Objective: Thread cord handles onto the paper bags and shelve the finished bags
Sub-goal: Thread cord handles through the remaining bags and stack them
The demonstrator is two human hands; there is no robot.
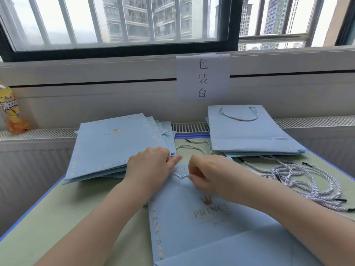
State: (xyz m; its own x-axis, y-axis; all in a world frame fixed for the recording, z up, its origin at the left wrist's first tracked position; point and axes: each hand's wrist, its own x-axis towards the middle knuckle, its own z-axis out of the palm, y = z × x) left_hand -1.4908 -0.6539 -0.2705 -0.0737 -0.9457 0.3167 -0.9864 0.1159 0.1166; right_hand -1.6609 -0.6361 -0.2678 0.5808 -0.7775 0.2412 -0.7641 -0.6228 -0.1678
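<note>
A flat light-blue paper bag with a gold crown logo lies in front of me on the table. My left hand rests on its top edge with the forefinger pointing right. My right hand pinches a twisted white-blue cord at the bag's top. The cord loops back behind my hands towards the far side. A stack of bags without handles lies at the left. A stack of bags with cord handles lies at the right.
A heap of loose cords with black tips lies at the right of the table. A yellow drink bottle stands on the ledge at far left. A paper sign hangs on the wall under the window. The table's blue edge runs along the left.
</note>
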